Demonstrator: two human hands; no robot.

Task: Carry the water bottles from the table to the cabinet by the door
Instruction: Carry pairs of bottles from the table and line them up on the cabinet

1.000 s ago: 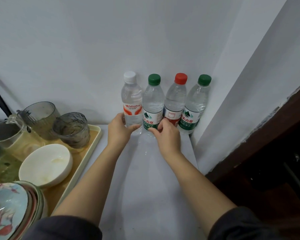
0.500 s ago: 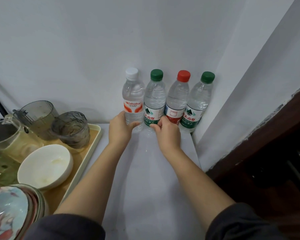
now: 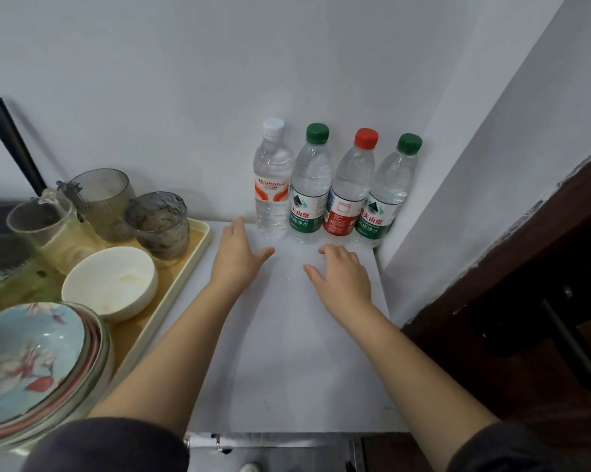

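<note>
Several clear water bottles stand upright in a row against the white wall on a white cabinet top (image 3: 287, 352): a white-capped bottle (image 3: 272, 185), a green-capped bottle (image 3: 310, 189), a red-capped bottle (image 3: 350, 189) and a second green-capped bottle (image 3: 387, 195) in the corner. My left hand (image 3: 237, 258) hovers just in front and left of the white-capped bottle, fingers apart, holding nothing. My right hand (image 3: 341, 279) is in front of the green-capped and red-capped bottles, fingers loosely curled, apart from them.
A cream tray (image 3: 198, 247) at the left holds glass cups (image 3: 157, 223), a white bowl (image 3: 111, 284) and stacked patterned bowls (image 3: 31, 366). A white wall corner (image 3: 457, 199) and a dark wooden door frame (image 3: 525, 301) close in the right side.
Both hands have let go of the white-capped and green-capped bottles and drawn back toward me. The bottles stay standing against the wall.
</note>
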